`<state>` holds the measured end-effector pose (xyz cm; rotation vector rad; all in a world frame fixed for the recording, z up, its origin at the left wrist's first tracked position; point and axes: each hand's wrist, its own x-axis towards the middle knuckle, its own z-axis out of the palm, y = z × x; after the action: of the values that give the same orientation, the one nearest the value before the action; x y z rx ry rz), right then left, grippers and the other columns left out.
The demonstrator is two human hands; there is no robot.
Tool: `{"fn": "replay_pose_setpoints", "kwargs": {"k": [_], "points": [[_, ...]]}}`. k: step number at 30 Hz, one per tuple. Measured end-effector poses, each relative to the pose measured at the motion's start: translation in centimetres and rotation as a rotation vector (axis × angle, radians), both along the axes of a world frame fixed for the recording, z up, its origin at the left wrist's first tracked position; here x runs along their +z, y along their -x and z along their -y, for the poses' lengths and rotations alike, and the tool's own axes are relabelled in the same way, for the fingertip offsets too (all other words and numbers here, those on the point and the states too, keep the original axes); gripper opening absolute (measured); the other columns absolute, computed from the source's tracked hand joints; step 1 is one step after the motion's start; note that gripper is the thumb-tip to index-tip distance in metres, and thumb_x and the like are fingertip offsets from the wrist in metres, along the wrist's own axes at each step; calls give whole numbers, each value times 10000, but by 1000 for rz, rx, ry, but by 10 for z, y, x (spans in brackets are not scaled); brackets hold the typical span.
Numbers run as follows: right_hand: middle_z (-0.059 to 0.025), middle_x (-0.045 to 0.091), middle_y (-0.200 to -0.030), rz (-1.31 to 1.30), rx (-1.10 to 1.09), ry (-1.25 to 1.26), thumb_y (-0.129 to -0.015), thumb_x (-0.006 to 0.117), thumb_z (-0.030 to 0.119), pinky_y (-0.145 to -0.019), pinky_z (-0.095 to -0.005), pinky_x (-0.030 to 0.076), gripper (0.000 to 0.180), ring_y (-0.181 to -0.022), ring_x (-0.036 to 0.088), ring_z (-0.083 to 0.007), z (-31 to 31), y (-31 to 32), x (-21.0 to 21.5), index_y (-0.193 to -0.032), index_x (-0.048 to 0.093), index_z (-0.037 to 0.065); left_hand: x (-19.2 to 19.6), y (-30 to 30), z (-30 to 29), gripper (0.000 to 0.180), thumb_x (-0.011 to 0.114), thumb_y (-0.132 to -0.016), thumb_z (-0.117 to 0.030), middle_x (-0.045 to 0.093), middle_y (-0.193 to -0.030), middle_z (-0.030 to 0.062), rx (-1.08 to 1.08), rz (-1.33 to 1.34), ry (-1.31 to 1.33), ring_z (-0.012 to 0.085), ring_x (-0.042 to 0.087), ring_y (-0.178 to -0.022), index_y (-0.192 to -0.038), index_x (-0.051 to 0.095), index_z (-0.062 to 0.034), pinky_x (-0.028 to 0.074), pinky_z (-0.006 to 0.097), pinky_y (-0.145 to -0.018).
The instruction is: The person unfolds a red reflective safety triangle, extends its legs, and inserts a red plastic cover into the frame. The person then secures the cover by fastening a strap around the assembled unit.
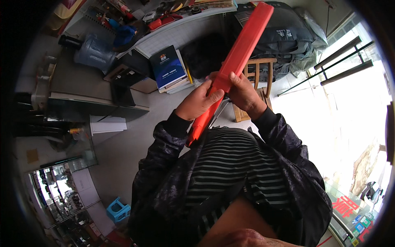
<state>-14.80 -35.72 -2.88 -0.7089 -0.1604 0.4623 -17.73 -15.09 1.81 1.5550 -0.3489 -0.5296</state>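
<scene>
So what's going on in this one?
A person holds a long red-orange case up in front of their chest with both hands. The left hand wraps it from one side, the right hand from the other, thumbs on top. A wooden chair stands behind, with stacked books nearby.

Grey floor [119,152] with a wooden chair [259,78] and a small blue stool [118,209]. Bright daylight enters through glass doors [349,94] at right.

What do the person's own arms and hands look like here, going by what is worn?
Both arms wear long, dark, glossy jacket sleeves with a faint mottled pattern, ending in plain black ribbed cuffs at the wrists. The left hand and right hand are bare: no gloves, rings or watch visible.
</scene>
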Motion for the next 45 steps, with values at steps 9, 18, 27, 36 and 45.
{"fn": "replay_pose_setpoints", "kwargs": {"k": [9,18,27,36,45], "points": [[-218,671,-1333,-68,-67,-56,-1051,671,460,-1096,-521,532,587,-1272,647,-353,10,-1,17,-1451,486,72,-15,-2,-18,805,558,-1048,-656,688,-1267,60,-112,-509,417,115,692,-1106,-1534,494,-17,583,274,-920],[-214,678,-1281,-71,-115,25,-1081,646,411,-1023,-492,568,479,-1163,681,-317,14,-2,22,-1381,502,66,-4,11,-1,814,757,-953,-579,665,-1192,84,-104,-427,216,155,661,-1029,-1459,495,2,549,307,-966],[-221,725,-1227,-103,-322,63,-1088,608,384,-1010,-481,579,455,-1119,714,-324,26,-29,21,-1329,556,2,1,13,-6,599,718,-1043,-426,688,-1126,90,-117,-433,105,164,675,-1003,-1412,525,5,560,317,-944],[-233,716,-1271,-45,-379,68,-1079,625,455,-1034,-518,571,512,-1178,698,-348,74,-78,19,-1348,548,27,1,20,-10,643,702,-1045,-468,660,-1123,92,-140,-388,41,158,651,-1001,-1421,520,21,545,321,-957],[-210,717,-1229,-13,-429,-43,-1059,684,363,-1066,-502,562,468,-1164,717,-342,109,-108,33,-1330,563,2,12,26,-18,671,722,-1021,-505,662,-1126,92,-157,-368,-21,156,654,-1014,-1395,534,20,535,310,-973]]}}
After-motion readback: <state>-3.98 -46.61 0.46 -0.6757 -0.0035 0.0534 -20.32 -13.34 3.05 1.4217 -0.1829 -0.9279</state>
